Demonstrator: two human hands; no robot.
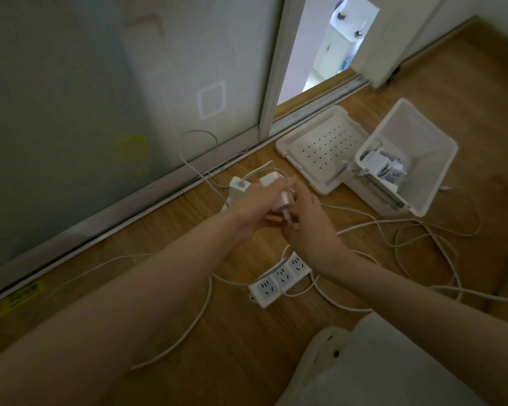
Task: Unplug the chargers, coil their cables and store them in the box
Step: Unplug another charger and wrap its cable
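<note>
Two hands, left hand [247, 212] and right hand [308, 227] | one held charger [280, 202] | two more chargers [268, 180] on the floor behind | one power strip [279, 278], three sockets showing | one box [423, 183] | one perforated lid [314, 148] | white cables [423, 230] tangled, beyond counting

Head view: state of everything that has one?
charger: unplugged, held above the floor.
left hand: grips charger.
right hand: pinches charger's plug end.
power strip: visible sockets empty.
box: open, stored chargers inside.
lid: off, lying beside box.
floor cables: loose, uncoiled.
sliding door: partly open.
</note>
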